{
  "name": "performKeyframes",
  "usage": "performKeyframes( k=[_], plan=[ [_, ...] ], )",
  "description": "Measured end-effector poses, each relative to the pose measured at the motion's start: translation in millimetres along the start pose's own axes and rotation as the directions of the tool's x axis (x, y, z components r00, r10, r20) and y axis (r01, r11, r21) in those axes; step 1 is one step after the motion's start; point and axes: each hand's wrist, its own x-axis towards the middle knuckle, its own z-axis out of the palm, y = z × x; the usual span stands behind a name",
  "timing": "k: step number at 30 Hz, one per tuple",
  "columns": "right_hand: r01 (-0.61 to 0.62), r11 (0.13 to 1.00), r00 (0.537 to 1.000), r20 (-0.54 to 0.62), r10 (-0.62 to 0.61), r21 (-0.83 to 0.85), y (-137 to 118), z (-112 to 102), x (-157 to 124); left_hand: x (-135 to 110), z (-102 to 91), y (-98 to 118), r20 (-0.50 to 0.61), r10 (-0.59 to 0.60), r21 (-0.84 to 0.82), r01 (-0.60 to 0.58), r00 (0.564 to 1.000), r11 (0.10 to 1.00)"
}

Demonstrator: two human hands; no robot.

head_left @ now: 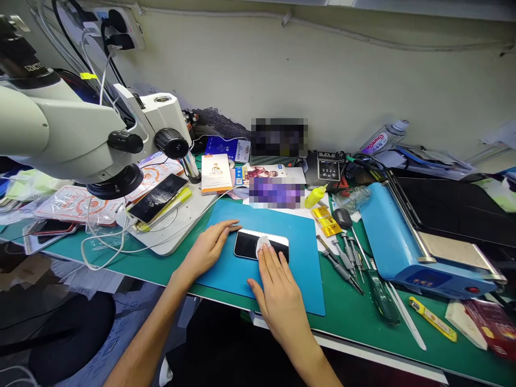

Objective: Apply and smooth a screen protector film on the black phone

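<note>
A smartphone (246,244) with a dark screen and a pale band of glare along its far side lies flat on a blue mat (300,285). My right hand (278,282) presses a small white wipe (263,243) against the screen under its fingertips, with the thumb held out to the side. At the phone's left end is my left hand (209,244), its fingers stretched out near the far left corner. Whether those fingertips touch the phone's edge is hard to tell.
A microscope (80,129) stands at left, with another phone (161,198) on its base. Several screwdrivers (349,258), a yellow cutter (432,319) and a blue machine (387,236) are at right. Behind the mat are boxes (216,173) and a yellow bottle (315,196).
</note>
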Motion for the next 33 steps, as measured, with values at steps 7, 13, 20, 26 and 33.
performKeyframes(
  k=[7, 13, 20, 26, 33],
  plan=[
    [-0.029, 1.000, 0.999, -0.021, 0.029, 0.001, -2.4, 11.3, 30.7, -8.9, -5.4, -3.3, -0.289, -0.073, -0.022, 0.070, 0.955, 0.997],
    [0.049, 0.999, 0.999, 0.008, -0.049, 0.023, -18.8, 6.4, 11.1, -12.0, -6.4, -5.2, -0.360, -0.052, 0.030, 0.068, 0.932, 0.997],
    [-0.011, 0.997, 0.999, 0.038, 0.008, 0.076, -18.9, 18.6, 53.8, -13.2, -6.8, -6.9, -0.402, -0.053, 0.070, 0.089, 0.914, 0.994],
    [0.074, 0.992, 0.995, 0.059, -0.080, 0.100, -36.0, 11.2, 22.9, -12.6, -7.4, -6.9, -0.400, -0.044, 0.083, 0.085, 0.915, 0.993],
    [0.041, 0.995, 0.997, 0.057, -0.046, 0.087, -30.1, 21.9, 62.5, -12.7, -7.4, -8.8, -0.403, -0.047, 0.088, 0.090, 0.914, 0.992]
  ],
)
